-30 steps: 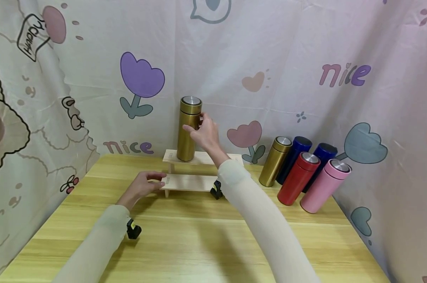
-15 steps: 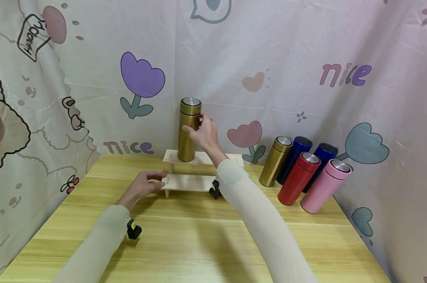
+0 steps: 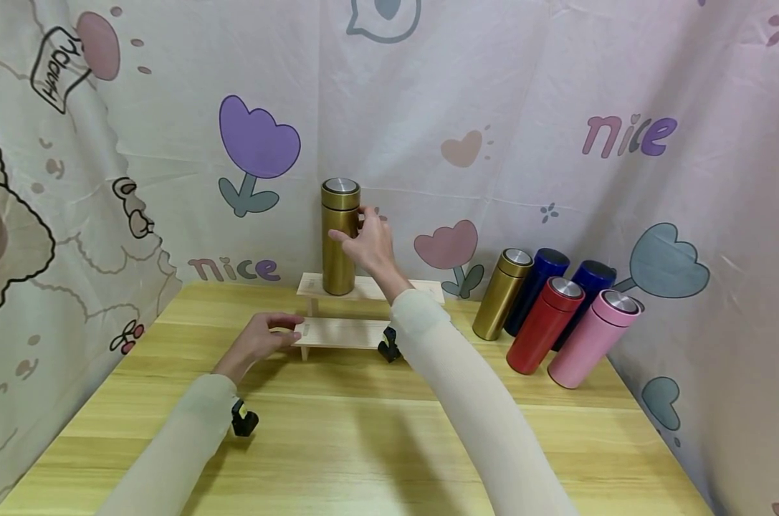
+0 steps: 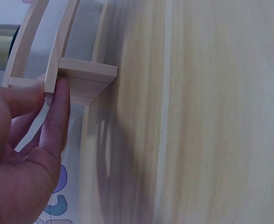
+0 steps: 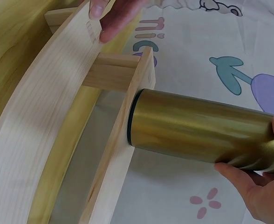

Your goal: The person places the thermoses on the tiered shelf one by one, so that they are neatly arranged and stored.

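Note:
A gold thermos bottle with a silver-topped lid stands upright on the left part of the upper board of a two-step wooden shelf. Fingers and thumb of my right hand grip the bottle's body from its right side. In the right wrist view the base of the gold bottle meets the upper board. My left hand pinches the left end of the lower board; the left wrist view has that hand with its thumb on top of the board and fingers beneath.
To the right on the wooden table stand a second gold bottle, a red bottle, a pink bottle and two blue bottles, close together. A printed curtain hangs right behind the table.
My right hand has shifted slightly left, and the gold bottle's top has moved left with it, so the bottle stands straighter. My left hand stays put on the shelf.

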### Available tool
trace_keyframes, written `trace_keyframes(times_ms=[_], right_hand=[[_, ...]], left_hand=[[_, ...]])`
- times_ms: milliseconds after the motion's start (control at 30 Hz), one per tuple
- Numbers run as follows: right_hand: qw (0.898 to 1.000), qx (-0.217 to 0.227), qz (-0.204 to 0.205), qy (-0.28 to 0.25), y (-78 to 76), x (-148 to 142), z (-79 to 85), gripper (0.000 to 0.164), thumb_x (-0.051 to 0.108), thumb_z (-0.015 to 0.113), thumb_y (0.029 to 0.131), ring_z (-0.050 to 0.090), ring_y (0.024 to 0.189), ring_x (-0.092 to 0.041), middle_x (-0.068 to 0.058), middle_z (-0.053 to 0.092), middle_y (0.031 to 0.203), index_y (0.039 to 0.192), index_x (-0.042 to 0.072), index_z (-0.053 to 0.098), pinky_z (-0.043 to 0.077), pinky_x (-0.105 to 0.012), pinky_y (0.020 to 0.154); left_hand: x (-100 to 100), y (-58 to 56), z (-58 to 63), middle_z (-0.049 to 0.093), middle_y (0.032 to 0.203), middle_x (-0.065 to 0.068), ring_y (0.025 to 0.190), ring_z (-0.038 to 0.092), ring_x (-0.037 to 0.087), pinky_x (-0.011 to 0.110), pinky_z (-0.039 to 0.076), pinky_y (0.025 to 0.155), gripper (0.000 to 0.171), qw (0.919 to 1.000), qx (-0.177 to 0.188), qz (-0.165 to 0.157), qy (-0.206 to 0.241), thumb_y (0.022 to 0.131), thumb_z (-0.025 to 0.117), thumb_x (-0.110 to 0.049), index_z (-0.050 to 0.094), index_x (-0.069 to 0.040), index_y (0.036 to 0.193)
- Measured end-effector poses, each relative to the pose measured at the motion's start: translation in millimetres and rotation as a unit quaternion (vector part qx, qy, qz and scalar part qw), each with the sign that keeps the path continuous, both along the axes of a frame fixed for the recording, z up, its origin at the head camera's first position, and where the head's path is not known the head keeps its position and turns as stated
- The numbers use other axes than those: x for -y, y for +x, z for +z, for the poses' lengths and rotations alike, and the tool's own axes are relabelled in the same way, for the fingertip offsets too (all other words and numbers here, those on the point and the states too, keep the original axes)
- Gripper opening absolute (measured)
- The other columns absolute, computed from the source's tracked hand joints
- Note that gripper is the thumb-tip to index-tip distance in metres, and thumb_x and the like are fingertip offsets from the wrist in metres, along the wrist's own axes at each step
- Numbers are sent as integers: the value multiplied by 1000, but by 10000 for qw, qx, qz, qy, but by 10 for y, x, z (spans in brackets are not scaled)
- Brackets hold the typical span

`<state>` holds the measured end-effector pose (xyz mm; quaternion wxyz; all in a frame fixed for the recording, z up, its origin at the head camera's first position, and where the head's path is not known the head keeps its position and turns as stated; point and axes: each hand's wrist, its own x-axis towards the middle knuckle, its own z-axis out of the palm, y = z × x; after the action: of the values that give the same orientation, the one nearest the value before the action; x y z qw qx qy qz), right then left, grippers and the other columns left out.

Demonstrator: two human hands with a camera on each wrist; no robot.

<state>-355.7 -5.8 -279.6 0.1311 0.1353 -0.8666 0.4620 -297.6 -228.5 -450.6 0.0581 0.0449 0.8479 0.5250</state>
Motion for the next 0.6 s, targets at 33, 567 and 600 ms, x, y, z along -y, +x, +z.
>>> trace_keyframes(times_ms=[33, 567, 600], right_hand=[[10000, 13, 24, -10, -1, 0, 1, 68, 26, 80, 92, 66, 124, -31, -18, 63, 142, 148, 4, 48, 59, -39, 102], [9991, 95, 408, -46, -42, -9, -9, 64, 25, 75, 96, 64, 124, -31, -18, 62, 140, 149, 5, 46, 58, -41, 102], [9990, 92, 431, -71, -43, -11, -12, 65, 24, 75, 96, 64, 125, -32, -19, 62, 140, 150, 5, 45, 58, -42, 102]], left_hand=[[1, -1, -1, 58, 142, 28, 113, 65, 24, 25, 60, 87, 44, 10000, 15, 8, 3, 98, 70, -15, 62, 0, 139], [8, -13, -16, 58, 142, 25, 113, 66, 23, 25, 60, 89, 44, 9999, 86, 48, 18, 98, 70, -15, 62, -3, 140], [8, -13, -16, 58, 142, 25, 113, 66, 22, 24, 59, 88, 44, 10000, 84, 40, 28, 98, 70, -15, 62, -3, 140]])
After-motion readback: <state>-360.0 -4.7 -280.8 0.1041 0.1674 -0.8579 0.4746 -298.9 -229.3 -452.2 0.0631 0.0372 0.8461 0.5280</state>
